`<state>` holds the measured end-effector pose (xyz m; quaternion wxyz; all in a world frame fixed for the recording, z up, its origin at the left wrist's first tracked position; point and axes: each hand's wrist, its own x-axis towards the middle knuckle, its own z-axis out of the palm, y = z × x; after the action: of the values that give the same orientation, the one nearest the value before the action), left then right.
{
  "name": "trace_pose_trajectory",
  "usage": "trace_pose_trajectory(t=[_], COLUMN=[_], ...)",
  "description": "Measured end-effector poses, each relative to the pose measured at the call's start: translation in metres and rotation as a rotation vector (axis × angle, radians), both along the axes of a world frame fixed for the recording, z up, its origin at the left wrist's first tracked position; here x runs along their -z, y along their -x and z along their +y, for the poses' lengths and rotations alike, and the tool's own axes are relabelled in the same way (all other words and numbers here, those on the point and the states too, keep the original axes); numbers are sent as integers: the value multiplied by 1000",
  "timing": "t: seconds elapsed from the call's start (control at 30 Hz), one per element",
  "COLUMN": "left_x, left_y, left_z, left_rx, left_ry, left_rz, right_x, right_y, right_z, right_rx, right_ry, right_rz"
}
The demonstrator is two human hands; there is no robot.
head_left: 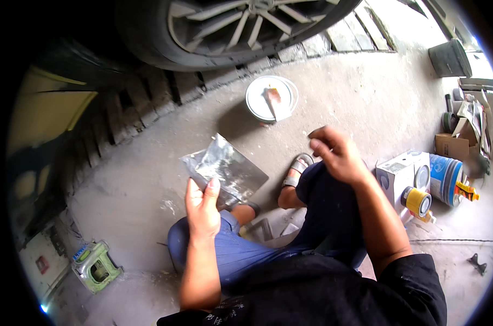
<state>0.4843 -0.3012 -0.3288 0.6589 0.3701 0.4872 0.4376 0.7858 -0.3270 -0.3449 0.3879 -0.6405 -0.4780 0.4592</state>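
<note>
My left hand [204, 212] grips the edge of a flat metal plate [246, 171], its thumb on top. Pale smears cover the plate's left part. Above my right knee, my right hand [339, 155] is closed, thumb against the curled fingers. A small dark bit shows at its fingertips, too unclear to name. Beyond both hands stands a round bucket with a white lid [257, 96]. On that lid lies a flat scraper-like piece [281, 110] with an orange-brown smear.
A car wheel [235, 30] is close at the far side. To my right are a white box [390, 179], a yellow tin [417, 201] and a blue bucket [442, 179]. Farther back are a cardboard box [449, 145] and a black bin [450, 58]. A green plastic stool-like object [113, 266] sits at left.
</note>
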Motion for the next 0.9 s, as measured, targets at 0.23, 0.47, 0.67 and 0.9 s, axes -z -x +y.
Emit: trace_pose_trajectory(t=[0.23,0.47,0.67,0.9], left_x=[-39,-38,-36,-29], left_y=[-7,8,29,28], left_z=[35,23,12,13], left_rx=[124,136,-8,26], left_ry=[106,64,188,286], left_rz=[-223,-219,-475,-824], right_x=[-29,-48,-77,-105], right_y=[87,107,73,129], right_z=[26,19,0,-38], right_rx=[-154,-35,-86,-478], right_ry=[198,124,-40,20], right_rz=[610,539,713,507])
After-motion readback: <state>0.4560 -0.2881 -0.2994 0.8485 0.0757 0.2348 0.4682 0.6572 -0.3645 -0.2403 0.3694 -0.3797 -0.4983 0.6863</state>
